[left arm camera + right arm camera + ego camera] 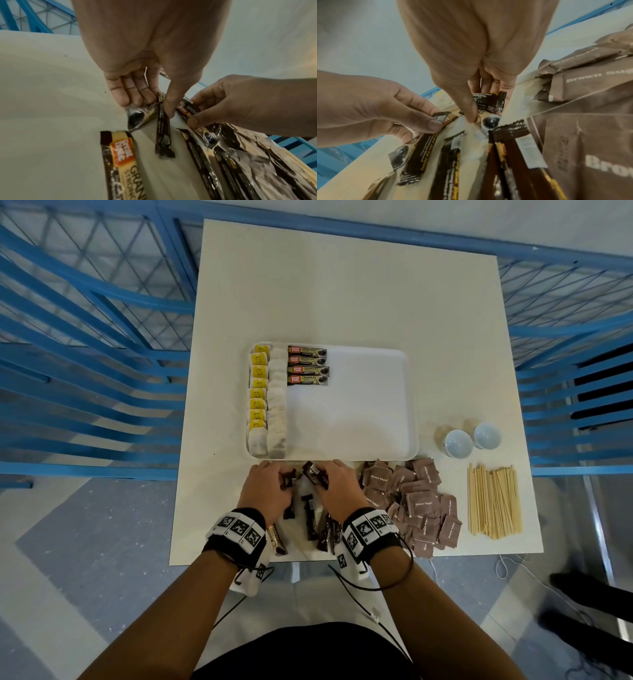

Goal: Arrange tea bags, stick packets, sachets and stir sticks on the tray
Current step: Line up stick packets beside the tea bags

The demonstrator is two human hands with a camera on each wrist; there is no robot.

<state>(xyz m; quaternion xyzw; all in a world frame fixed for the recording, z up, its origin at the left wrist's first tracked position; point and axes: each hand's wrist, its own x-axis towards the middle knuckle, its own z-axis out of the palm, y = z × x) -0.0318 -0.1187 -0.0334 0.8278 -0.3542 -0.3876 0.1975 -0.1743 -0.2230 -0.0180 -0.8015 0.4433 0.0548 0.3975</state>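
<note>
Just before the white plastic tray (412, 405), I had my left hand (265, 491) and right hand (337, 486) each pinching dark foil stick packets (317, 474), gathering them to extend its row.

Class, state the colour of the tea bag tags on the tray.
Yellow tags; the head view shows them best.

Head view evenly bright, edges bowed; wrist views dim, soft, heavily warped.

White square worktop (342, 285): white plastic tray (359, 405) with yellow-tagged tea bags (257, 392) and four brown stick packets (307, 365); both hands (265, 491) (337, 487) on loose stick packets (310, 518); brown sugar sachets (416, 501); wooden stir sticks (493, 501); two white cups (459, 442).
</note>
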